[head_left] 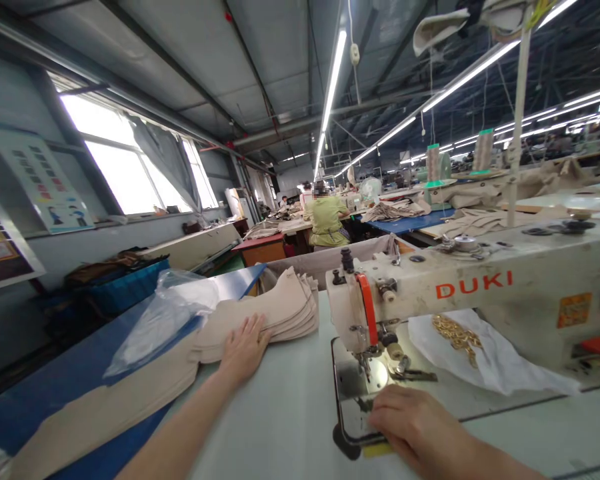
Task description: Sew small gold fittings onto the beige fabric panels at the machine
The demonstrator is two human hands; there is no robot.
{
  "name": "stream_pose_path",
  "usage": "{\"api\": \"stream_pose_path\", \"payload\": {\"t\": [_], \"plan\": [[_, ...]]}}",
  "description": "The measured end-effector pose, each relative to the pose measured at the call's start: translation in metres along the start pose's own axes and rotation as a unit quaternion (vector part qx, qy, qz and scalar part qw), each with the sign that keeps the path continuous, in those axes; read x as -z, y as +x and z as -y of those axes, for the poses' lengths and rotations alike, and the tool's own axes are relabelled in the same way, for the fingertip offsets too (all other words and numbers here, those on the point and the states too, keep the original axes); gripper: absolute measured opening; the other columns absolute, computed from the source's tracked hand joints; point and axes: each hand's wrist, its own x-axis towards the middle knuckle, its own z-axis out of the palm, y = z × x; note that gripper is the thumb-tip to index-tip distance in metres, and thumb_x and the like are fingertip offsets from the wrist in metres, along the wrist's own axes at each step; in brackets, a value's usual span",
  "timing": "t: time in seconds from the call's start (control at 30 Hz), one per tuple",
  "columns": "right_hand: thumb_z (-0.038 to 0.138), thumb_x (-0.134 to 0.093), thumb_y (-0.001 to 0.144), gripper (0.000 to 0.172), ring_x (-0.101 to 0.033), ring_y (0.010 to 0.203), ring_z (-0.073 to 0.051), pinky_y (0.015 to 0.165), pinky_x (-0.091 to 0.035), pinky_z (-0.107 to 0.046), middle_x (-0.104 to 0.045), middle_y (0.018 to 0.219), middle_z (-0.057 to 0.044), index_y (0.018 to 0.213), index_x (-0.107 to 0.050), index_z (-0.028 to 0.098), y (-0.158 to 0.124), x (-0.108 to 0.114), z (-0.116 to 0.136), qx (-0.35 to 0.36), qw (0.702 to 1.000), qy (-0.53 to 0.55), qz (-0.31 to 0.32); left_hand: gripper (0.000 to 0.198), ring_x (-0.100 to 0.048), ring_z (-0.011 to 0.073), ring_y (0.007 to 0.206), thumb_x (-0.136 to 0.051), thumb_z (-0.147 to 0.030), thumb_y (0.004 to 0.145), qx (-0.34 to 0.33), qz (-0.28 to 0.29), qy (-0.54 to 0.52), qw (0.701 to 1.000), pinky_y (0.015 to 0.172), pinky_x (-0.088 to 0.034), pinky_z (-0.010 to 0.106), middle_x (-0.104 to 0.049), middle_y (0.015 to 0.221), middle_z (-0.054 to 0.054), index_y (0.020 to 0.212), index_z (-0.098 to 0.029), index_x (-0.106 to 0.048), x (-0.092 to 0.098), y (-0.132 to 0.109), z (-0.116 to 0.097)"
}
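My left hand (244, 350) lies flat, fingers stretched, on a stack of cut beige fabric pieces (280, 303) to the left of the sewing machine. More long beige pieces (125, 393) trail from that stack toward the lower left. On the bed of the white sewing machine (460, 287), marked DUKI, my right hand (413, 423) is closed, its fingertips pressed together just in front of the needle plate (377, 375). A small dark bit (364, 405) shows beside those fingertips; whatever they pinch is hidden. The needle area stands directly beyond them, lit by a lamp.
Gold-coloured metal pieces (457, 337) lie on a white cloth (505, 363) under the machine arm. A clear plastic bag (165, 317) rests on the blue surface (95, 353) at left. Thread cones (433, 165) stand behind the machine. A person in a yellow-green top (329, 220) sits further ahead.
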Motion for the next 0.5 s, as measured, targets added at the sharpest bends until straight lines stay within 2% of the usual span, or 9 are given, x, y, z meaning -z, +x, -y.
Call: {"api": "stream_pose_path", "payload": {"t": [0.1, 0.23, 0.33, 0.4, 0.43, 0.5], "plan": [[0.011, -0.038, 0.088, 0.026, -0.058, 0.080, -0.017, 0.072, -0.044, -0.024, -0.064, 0.082, -0.005, 0.084, -0.063, 0.019, 0.000, 0.000, -0.001, -0.001, 1.000, 0.019, -0.004, 0.036, -0.055, 0.0247, 0.107, -0.054, -0.035, 0.088, 0.013, -0.013, 0.024, 1.000, 0.089, -0.046, 0.047, -0.054, 0.124, 0.009, 0.119, -0.018, -0.052, -0.004, -0.018, 0.004], [0.011, -0.038, 0.088, 0.026, -0.058, 0.081, -0.018, 0.073, -0.044, -0.026, -0.064, 0.083, -0.006, 0.087, -0.062, 0.019, -0.001, -0.001, -0.003, -0.004, 0.999, 0.034, -0.002, 0.049, -0.042, 0.0333, 0.125, -0.045, -0.050, 0.087, 0.031, -0.021, 0.062, 0.997, 0.103, -0.031, 0.051, -0.051, 0.133, 0.013, 0.126, -0.021, -0.050, 0.002, -0.041, 0.024], [0.012, -0.037, 0.089, 0.027, -0.058, 0.083, -0.018, 0.074, -0.045, -0.027, -0.064, 0.084, -0.006, 0.089, -0.063, 0.020, -0.003, -0.001, -0.003, -0.007, 0.999, 0.038, 0.001, 0.059, -0.030, 0.0342, 0.133, -0.039, -0.048, 0.087, 0.071, -0.037, 0.145, 0.986, 0.107, -0.021, 0.052, -0.039, 0.142, 0.020, 0.134, -0.012, -0.042, 0.011, -0.063, 0.057], [0.013, -0.037, 0.090, 0.027, -0.058, 0.083, -0.017, 0.075, -0.045, -0.026, -0.064, 0.085, -0.005, 0.089, -0.063, 0.021, -0.004, -0.001, -0.001, -0.015, 0.999, 0.041, -0.002, 0.067, -0.023, 0.0360, 0.136, -0.039, -0.046, 0.085, 0.139, -0.039, 0.200, 0.969, 0.107, -0.021, 0.054, -0.030, 0.145, 0.025, 0.136, -0.003, -0.036, 0.020, -0.079, 0.085], [0.013, -0.037, 0.091, 0.027, -0.058, 0.083, -0.017, 0.075, -0.045, -0.026, -0.064, 0.085, -0.005, 0.089, -0.063, 0.022, -0.004, -0.001, 0.000, -0.019, 0.999, 0.043, -0.003, 0.070, -0.023, 0.0376, 0.135, -0.039, -0.047, 0.083, 0.180, -0.029, 0.204, 0.962, 0.105, -0.023, 0.055, -0.031, 0.144, 0.027, 0.135, 0.001, -0.036, 0.024, -0.087, 0.099], [0.014, -0.038, 0.091, 0.027, -0.059, 0.082, -0.017, 0.075, -0.045, -0.026, -0.064, 0.086, -0.004, 0.088, -0.063, 0.022, -0.005, -0.001, 0.001, -0.028, 0.999, 0.045, -0.005, 0.072, -0.036, 0.0395, 0.129, -0.039, -0.050, 0.081, 0.226, 0.009, 0.168, 0.959, 0.100, -0.033, 0.055, -0.042, 0.136, 0.029, 0.130, 0.003, -0.042, 0.032, -0.100, 0.122]]}}
